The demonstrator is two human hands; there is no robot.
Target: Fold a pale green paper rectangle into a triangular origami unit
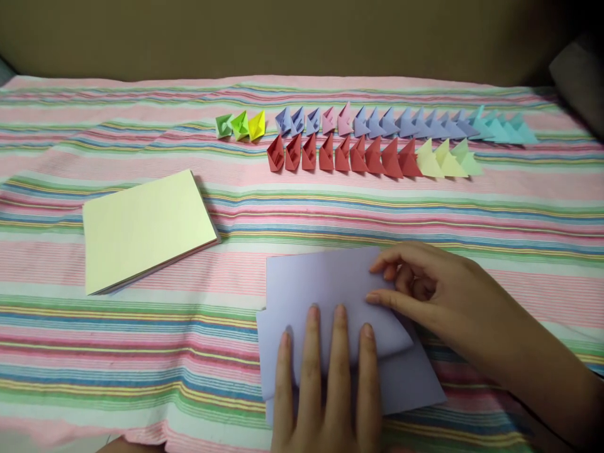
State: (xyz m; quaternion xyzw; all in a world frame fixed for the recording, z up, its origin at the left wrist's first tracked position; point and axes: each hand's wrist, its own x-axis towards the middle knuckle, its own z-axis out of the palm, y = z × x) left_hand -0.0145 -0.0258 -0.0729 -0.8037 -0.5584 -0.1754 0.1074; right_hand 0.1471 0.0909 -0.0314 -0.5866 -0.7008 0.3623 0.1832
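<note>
Left hand lies flat, palm down, on a lavender sheet of folded paper near the front edge of the surface, right of centre. Four fingers are spread and straight, pressing the sheet down; the grip is open, nothing clasped.

Right hand comes in from the right edge. Its grip is narrow: thumb and fingertips pinch a folded flap of the same lavender sheet at its right side, the other fingers curled in.

The sheet rests on a cloth striped pink, green and blue, which covers the surface; whether a counter or a bed lies beneath, cannot tell.

Left of the sheet, well apart: a stack of pale yellow rectangular paper, slightly turned.

Toward the back edge: two rows of small folded paper pieces standing upright, touching or nearly so. Back row green, yellow, lavender, pink, teal; front row red, then pale yellow and pale green.
</note>
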